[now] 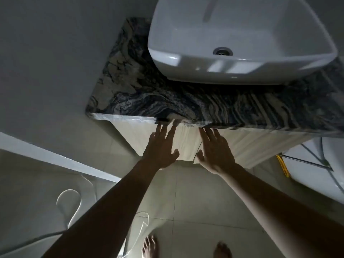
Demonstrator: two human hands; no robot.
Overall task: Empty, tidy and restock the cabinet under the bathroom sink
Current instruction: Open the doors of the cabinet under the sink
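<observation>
Poised mid-frame at the 2 shut cabinet doors [186,144], left hand [160,148] and right hand [216,152], each grip wide and empty, probably to open them.

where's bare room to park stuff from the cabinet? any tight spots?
Free: the dark marbled stone countertop, left of the white ceramic basin and the strip in front of it; the pale tiled floor between the pale wood-grain cabinet doors and the bare feet. Crowded: right of the cabinet, where hoses and a yellow item crowd a white fixture.
</observation>
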